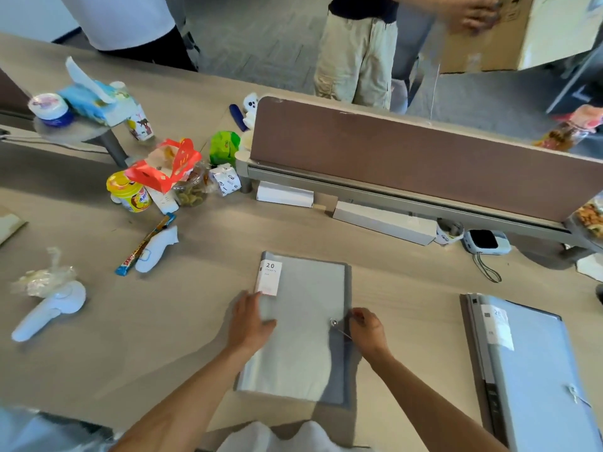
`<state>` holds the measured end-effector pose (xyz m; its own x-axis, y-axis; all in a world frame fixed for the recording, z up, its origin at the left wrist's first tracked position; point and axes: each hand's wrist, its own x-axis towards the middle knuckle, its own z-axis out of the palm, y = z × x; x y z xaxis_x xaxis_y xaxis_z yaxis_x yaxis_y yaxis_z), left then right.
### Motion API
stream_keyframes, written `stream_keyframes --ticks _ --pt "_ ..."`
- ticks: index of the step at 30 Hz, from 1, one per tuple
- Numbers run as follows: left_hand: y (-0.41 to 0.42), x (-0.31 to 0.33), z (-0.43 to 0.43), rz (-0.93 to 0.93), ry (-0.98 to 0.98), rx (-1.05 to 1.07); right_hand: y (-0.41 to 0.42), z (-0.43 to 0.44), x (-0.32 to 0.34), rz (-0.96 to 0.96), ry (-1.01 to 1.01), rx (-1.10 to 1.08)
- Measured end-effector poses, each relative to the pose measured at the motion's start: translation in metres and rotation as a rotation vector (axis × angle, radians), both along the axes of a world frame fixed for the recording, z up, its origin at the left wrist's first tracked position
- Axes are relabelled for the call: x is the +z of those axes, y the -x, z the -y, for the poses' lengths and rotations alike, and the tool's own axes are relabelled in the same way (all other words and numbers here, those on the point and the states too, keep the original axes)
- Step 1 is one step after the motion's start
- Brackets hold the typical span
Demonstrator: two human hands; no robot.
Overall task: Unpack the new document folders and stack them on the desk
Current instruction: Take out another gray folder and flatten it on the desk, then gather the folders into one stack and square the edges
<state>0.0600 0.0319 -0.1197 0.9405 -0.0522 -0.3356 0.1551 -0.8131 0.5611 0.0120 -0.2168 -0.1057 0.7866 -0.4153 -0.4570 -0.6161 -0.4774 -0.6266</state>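
Folder [303, 324] lying near the desk's [163, 337] front edge — left hand [251, 321] pressing flat on its cover, right hand [367, 329] pinching the closure string [342, 332] at its right side.

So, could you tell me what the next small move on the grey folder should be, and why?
Probably draw the plastic sleeve off the grey folder. The left hand presses it flat while the right hand pinches at its string clasp, and the stack of folders lies to the right.
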Motion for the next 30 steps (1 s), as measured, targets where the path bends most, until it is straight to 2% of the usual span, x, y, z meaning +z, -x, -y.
stream_keyframes --ticks 4,7,10,14,18,22,26,28,30 --pt "-0.019 -0.019 -0.005 -0.204 0.385 0.252 0.002 -0.015 0.003 -0.009 -0.144 -0.147" --pt "-0.026 -0.003 0.0 -0.302 0.603 0.344 0.006 -0.012 0.005 -0.025 -0.275 -0.291" --pt "-0.024 0.013 0.009 -0.367 0.743 0.415 0.013 0.002 0.009 -0.038 -0.322 -0.398" --pt "-0.014 0.03 0.047 -0.534 0.898 0.362 0.023 0.033 0.021 0.015 -0.416 -0.46" --pt "-0.012 0.067 0.11 -0.576 1.037 0.211 0.036 0.093 0.04 0.183 -0.462 -0.537" --pt "0.003 0.087 0.193 -0.551 1.041 0.135 0.058 0.17 0.057 0.316 -0.298 -0.526" --pt "0.043 0.1 0.287 -0.548 0.935 0.033 0.1 0.259 0.065 0.368 -0.166 -0.587" --pt "0.065 0.095 0.332 -0.499 0.797 -0.044 0.127 0.304 0.059 0.368 -0.113 -0.591" --pt "0.085 0.085 0.372 -0.406 0.552 -0.14 0.149 0.34 0.054 0.372 -0.093 -0.588"
